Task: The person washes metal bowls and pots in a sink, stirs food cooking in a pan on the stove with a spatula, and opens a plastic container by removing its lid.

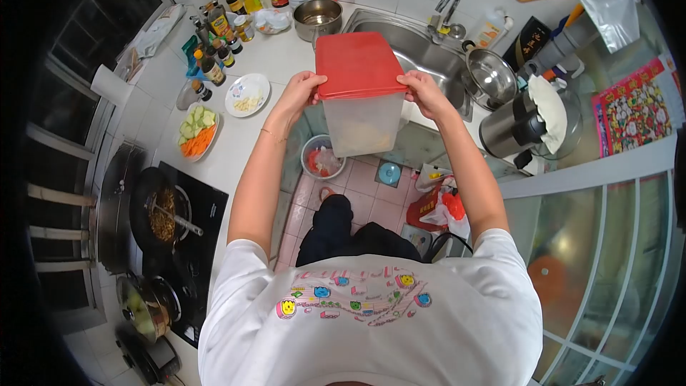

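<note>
A tall plastic storage container [361, 123] with a red lid [359, 64] is held up in front of me, over the floor near the sink. Its body is cloudy and see-through, with something pale low inside that I cannot make out. My left hand [306, 93] grips the lid's left corner, thumb on top. At the right corner my right hand [423, 92] grips the lid in the same way. The lid sits on the container. The fingers under the rim are mostly hidden.
Behind the container lies a steel sink [386, 23], with a pot [317, 20] to its left. A wok [161, 214] with food and a spatula rests on the stove at left. Plates of sliced vegetables [197, 132] and garlic [247, 95] stand on the counter. A bin [323, 157] stands below.
</note>
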`<state>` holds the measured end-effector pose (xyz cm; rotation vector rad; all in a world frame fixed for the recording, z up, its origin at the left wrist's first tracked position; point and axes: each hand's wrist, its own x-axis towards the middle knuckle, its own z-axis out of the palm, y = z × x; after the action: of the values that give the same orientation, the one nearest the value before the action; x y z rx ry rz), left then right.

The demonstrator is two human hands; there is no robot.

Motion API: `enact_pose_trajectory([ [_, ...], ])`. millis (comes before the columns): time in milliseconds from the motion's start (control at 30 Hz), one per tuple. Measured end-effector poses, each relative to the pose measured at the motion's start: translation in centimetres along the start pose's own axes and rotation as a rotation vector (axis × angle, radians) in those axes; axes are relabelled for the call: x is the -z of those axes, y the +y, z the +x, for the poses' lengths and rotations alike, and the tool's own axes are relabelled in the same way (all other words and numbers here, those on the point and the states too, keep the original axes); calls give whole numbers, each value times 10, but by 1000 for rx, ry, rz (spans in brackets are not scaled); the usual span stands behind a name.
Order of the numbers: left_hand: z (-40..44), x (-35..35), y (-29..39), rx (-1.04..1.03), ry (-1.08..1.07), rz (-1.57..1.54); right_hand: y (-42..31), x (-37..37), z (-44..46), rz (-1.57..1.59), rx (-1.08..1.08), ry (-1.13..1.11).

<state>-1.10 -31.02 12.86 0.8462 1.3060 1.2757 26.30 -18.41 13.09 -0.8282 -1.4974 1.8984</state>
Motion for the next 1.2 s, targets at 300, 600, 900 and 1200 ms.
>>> enact_pose_trajectory([
  [300, 90, 38, 31, 18, -3, -44, -28, -1, 92, -29, -26, 21],
  [600, 109, 78, 27, -32, 142, -62, -19, -12, 169, -59, -62, -124],
  [900, 98, 75, 0, -98, 415, -144, 0, -6, 266, -149, -97, -438],
  [1200, 142, 22, -24, -123, 563, -139, 4, 17, 374, -342, -72, -487],
])
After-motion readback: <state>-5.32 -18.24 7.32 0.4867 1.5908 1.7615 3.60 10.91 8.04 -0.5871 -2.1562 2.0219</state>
